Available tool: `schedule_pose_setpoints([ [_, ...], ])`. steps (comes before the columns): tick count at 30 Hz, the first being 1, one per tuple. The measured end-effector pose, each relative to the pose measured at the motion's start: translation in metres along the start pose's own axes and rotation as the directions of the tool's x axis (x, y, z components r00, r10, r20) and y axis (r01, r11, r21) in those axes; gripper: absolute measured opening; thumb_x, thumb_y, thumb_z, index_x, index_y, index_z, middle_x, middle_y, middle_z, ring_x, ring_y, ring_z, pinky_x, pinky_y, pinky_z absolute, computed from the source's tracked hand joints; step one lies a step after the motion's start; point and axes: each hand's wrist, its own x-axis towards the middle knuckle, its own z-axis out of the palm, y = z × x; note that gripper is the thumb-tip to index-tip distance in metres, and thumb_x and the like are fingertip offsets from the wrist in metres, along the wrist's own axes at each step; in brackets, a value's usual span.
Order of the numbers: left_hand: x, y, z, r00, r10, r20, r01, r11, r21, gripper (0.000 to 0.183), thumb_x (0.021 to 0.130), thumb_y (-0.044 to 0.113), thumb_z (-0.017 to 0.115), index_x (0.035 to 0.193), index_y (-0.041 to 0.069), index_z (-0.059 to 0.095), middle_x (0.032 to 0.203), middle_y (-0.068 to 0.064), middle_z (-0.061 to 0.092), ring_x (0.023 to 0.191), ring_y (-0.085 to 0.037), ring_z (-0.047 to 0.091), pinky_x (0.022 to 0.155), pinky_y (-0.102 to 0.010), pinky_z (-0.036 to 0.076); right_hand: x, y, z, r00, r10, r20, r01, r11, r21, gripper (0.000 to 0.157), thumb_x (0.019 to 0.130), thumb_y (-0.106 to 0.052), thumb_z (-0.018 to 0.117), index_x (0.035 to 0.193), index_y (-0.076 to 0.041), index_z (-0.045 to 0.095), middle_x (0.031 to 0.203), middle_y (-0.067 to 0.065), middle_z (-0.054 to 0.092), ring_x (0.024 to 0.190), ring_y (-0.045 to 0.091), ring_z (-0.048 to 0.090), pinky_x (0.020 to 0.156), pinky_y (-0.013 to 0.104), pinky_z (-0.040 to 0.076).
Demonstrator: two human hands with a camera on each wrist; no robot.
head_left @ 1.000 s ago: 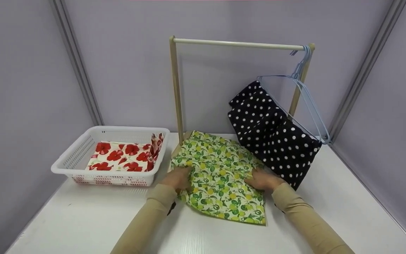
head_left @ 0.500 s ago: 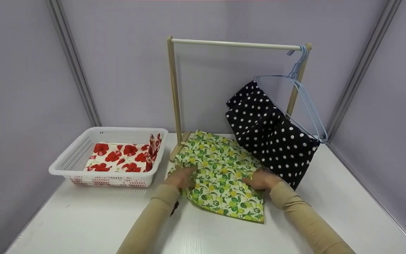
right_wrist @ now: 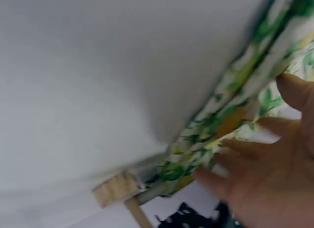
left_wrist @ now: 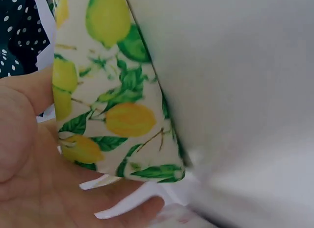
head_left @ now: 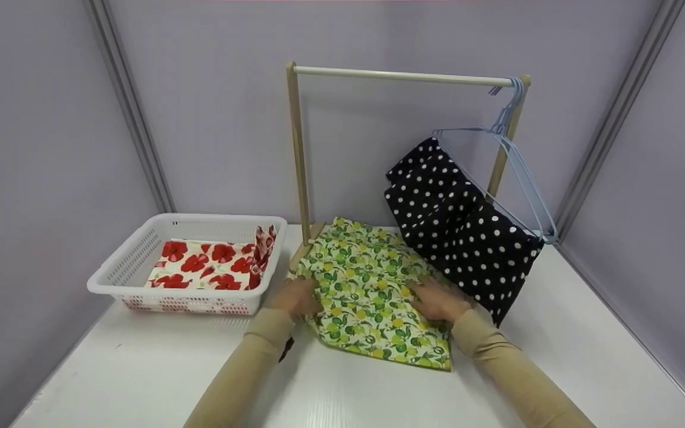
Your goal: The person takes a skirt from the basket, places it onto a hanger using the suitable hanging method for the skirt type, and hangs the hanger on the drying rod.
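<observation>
A lemon-print cloth (head_left: 366, 297) lies over the white table, its far end reaching the rack's foot. My left hand (head_left: 296, 298) touches its left side. In the left wrist view, the fingers (left_wrist: 122, 198) extend loosely along the cloth's edge. My right hand (head_left: 439, 300) is at the opposite side, beside a hanging black polka-dot cloth (head_left: 467, 232). The right wrist view shows the thumb (right_wrist: 292, 88) against the lemon-print cloth and the other fingers nearly straight beside its layered edge. From the head view, parts of both hands' fingers are hidden at the cloth's sides.
Behind stands a rack with a white rail (head_left: 402, 76) and wooden posts. Blue hangers (head_left: 515, 142) hang at its right end, one bearing the polka-dot cloth. A white basket (head_left: 101, 282) at left holds red-flowered cloth (head_left: 203, 266). Panels enclose the white table (head_left: 158, 368).
The lemon-print cloth has shifted slightly away from me and to the right, its front edge now farther back. Both hands stay at its sides; the right has moved slightly inward.
</observation>
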Motion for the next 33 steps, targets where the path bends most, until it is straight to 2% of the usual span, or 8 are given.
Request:
schedule_pose_setpoints([
  [3,0.003,-0.003,-0.001,0.994,-0.036,-0.100,0.035,0.999,-0.013,0.027,0.087,0.027,0.071,0.105,0.007,0.069,0.096,-0.011,0.070,0.084,-0.030,0.065,0.074,-0.048,0.052,-0.001,-0.004,-0.001,0.992,-0.120,0.043,0.117,0.992,0.052,0.051,0.103,-0.020,0.046,0.152,-0.010,0.036,0.157,0.025,0.029,0.146,0.044,0.021,0.115,0.061,0.023],
  [6,0.004,-0.004,-0.001,0.990,-0.048,-0.132,0.043,0.998,-0.042,0.022,0.089,0.027,0.070,0.096,0.006,0.069,0.086,-0.009,0.069,0.072,-0.025,0.062,0.065,-0.044,0.051,-0.001,-0.004,-0.002,0.987,-0.133,0.093,0.124,0.988,0.096,0.053,0.102,-0.027,0.050,0.152,-0.015,0.038,0.157,0.020,0.032,0.147,0.043,0.019,0.115,0.061,0.024],
  [10,-0.002,-0.007,-0.001,0.999,-0.033,0.038,0.033,0.999,-0.010,0.023,0.085,0.023,0.072,0.101,0.007,0.070,0.094,-0.009,0.070,0.078,-0.024,0.061,0.070,-0.043,0.050,0.000,0.000,-0.001,0.987,-0.087,0.139,0.066,0.986,0.150,0.059,0.098,-0.041,0.056,0.152,-0.026,0.037,0.160,0.018,0.026,0.149,0.042,0.012,0.114,0.062,0.024],
  [14,-0.004,-0.010,0.002,0.982,0.007,0.187,-0.015,0.999,0.043,0.044,0.082,0.019,0.073,0.124,0.009,0.065,0.119,-0.012,0.068,0.104,-0.031,0.062,0.090,-0.048,0.050,0.001,0.001,-0.001,0.981,-0.061,0.184,0.031,0.986,0.163,0.065,0.097,-0.048,0.056,0.154,-0.031,0.031,0.162,0.015,0.023,0.150,0.041,0.010,0.114,0.062,0.024],
  [18,0.000,-0.013,0.004,0.967,-0.001,0.255,-0.004,1.000,0.018,0.057,0.086,0.021,0.071,0.140,0.015,0.054,0.139,-0.014,0.056,0.129,-0.037,0.050,0.104,-0.054,0.042,0.005,0.001,-0.003,0.980,-0.039,0.193,0.004,0.984,0.179,0.066,0.099,-0.047,0.053,0.156,-0.029,0.025,0.162,0.015,0.023,0.149,0.041,0.017,0.115,0.060,0.025],
  [25,0.003,-0.015,0.003,0.963,-0.002,0.268,-0.002,1.000,0.017,0.057,0.089,0.026,0.070,0.142,0.017,0.052,0.146,-0.015,0.049,0.135,-0.038,0.044,0.109,-0.056,0.037,0.010,0.006,-0.003,0.985,-0.004,0.174,-0.024,0.987,0.157,0.065,0.099,-0.047,0.051,0.156,-0.029,0.025,0.162,0.026,0.008,0.149,0.046,0.005,0.115,0.064,0.020],
  [29,-0.001,-0.011,-0.001,0.965,-0.020,0.261,0.016,1.000,0.018,0.049,0.082,0.023,0.076,0.129,0.014,0.063,0.129,-0.012,0.062,0.112,-0.030,0.058,0.093,-0.048,0.049,0.010,0.004,-0.003,0.980,-0.014,0.198,-0.013,0.991,0.132,0.066,0.099,-0.051,0.049,0.156,-0.032,0.023,0.162,0.025,0.004,0.149,0.045,0.002,0.115,0.067,0.014],
  [33,-0.003,-0.003,-0.003,0.968,-0.014,0.249,0.000,0.998,0.055,0.033,0.075,0.015,0.077,0.106,0.011,0.067,0.105,-0.009,0.067,0.090,-0.025,0.060,0.077,-0.042,0.051,0.010,0.002,-0.003,0.978,-0.020,0.208,-0.003,0.994,0.110,0.066,0.099,-0.052,0.047,0.156,-0.033,0.022,0.163,0.023,0.002,0.150,0.044,-0.001,0.115,0.068,0.010],
])
